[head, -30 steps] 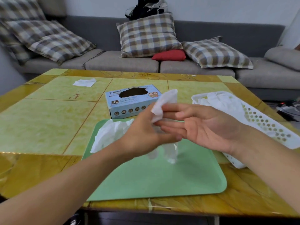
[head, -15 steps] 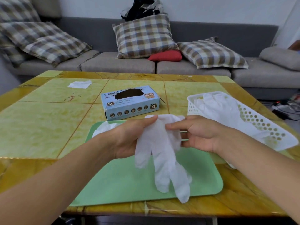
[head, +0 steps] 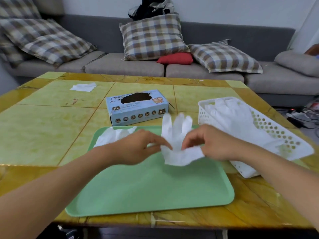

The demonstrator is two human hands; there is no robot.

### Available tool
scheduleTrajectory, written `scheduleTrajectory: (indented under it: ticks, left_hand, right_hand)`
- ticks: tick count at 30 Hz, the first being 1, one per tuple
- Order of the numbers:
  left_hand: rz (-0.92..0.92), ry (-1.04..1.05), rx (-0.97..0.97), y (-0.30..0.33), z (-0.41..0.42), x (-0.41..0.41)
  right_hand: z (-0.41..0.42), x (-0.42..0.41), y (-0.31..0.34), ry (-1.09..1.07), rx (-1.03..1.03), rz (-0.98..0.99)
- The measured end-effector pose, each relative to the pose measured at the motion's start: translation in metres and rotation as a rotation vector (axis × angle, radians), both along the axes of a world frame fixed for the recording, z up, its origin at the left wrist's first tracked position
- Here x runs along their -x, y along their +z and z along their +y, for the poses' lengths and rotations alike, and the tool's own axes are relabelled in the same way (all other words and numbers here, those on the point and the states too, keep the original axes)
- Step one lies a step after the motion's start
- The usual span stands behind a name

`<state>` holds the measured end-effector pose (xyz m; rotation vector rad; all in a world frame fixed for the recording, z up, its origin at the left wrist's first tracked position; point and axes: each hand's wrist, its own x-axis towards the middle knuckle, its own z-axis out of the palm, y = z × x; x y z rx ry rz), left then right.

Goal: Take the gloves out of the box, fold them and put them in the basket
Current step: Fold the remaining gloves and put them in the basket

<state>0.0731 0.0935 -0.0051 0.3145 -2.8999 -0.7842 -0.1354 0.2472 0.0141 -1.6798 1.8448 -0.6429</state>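
Blurring hides how hands (head: 138, 146) grip glove (head: 177, 140).

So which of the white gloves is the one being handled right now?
The glove over the green tray, pinched by the left hand and right hand; the others lie untouched on the tray's far-left corner and in the basket.

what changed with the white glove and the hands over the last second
The white disposable glove went from bunched between the hands, to hanging fingers-down, to flipped with its fingers pointing away toward the blue glove box. The left hand and right hand keep pinching it, now lower over the green plastic tray. The box, the white perforated basket and the crumpled gloves on the tray stayed put.
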Motion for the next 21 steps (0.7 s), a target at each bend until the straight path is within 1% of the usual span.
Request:
scheduleTrajectory:
  ticks: [1,2,4,7,10,12,15,18,20,21]
  left_hand:
    - [-0.058,-0.048,0.019,-0.010,0.002,-0.002]
    - [-0.087,-0.082,0.023,-0.018,0.003,-0.003]
    - [-0.105,-0.116,0.021,-0.022,0.009,-0.003]
    - [-0.111,-0.136,0.040,-0.020,0.015,-0.002]
    - [-0.084,-0.165,0.023,-0.020,0.017,-0.005]
    - [-0.099,-0.176,0.008,-0.018,0.019,-0.007]
    - [-0.162,-0.143,-0.008,-0.013,0.024,-0.011]
    - [-0.183,-0.145,0.026,-0.011,0.027,-0.013]
    - [-0.167,-0.145,0.030,-0.007,0.025,-0.014]
    - [-0.100,-0.122,0.055,-0.005,0.022,-0.014]
  right_hand:
    - [0.001,0.001,-0.006,0.059,-0.117,0.076]
    - [0.002,0.001,-0.007,0.111,-0.189,0.138]
    - [0.004,0.000,-0.005,0.170,-0.250,0.179]
    - [0.005,0.000,0.002,0.205,-0.278,0.134]
    - [0.003,0.002,0.001,0.224,-0.301,0.156]
    - [0.004,0.005,0.002,0.262,-0.325,0.168]
    - [0.006,0.003,0.012,0.281,-0.449,0.163]
    - [0.008,0.000,0.020,0.278,-0.538,0.164]
    - [0.009,0.000,0.019,0.262,-0.513,0.139]
    - [0.007,0.000,0.016,0.216,-0.433,0.126]
